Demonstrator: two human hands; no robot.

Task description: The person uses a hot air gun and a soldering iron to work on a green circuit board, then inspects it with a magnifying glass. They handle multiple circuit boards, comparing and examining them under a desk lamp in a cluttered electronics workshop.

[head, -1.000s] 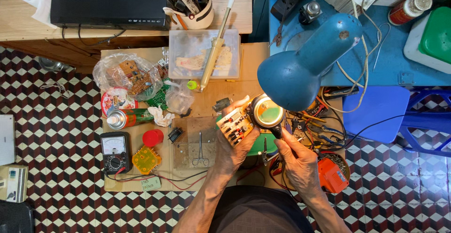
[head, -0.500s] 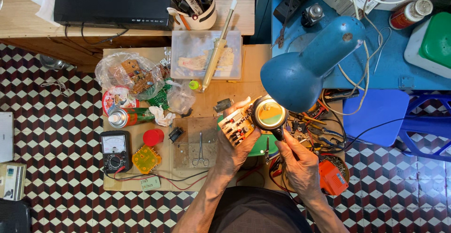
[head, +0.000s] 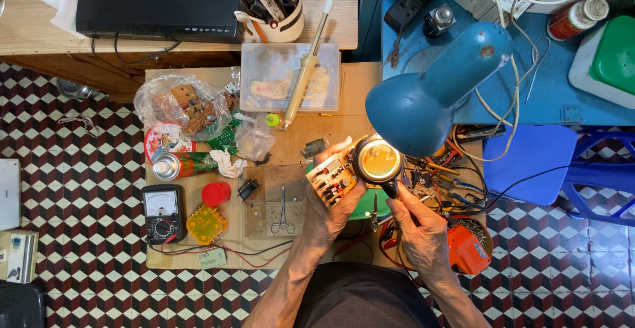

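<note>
At the left edge of the low cardboard-topped worktop (head: 198,77) lie a black analogue multimeter with a white dial (head: 163,213) and a green spray can lying on its side (head: 182,165); small steel forceps (head: 283,209) rest nearer the middle. Right of centre, the left hand (head: 331,199) is closed around a small pale circuit board crowded with dark components (head: 331,177), held raised above the worktop and tilted up toward the face. The right hand (head: 423,232) grips the black handle of a round magnifying glass with a glowing amber lens (head: 378,161), its lens touching or just over the board's right end, directly beneath the blue metal desk lamp shade (head: 430,96). To inspect well, I judge the board should stay steady under the light, the lens kept parallel to it and moved slowly. The board's underside and the fingers behind it are hidden, the parts under the lens are washed out by glare, and the tangle of wires (head: 456,182) at the right edge is hard to sort
</note>
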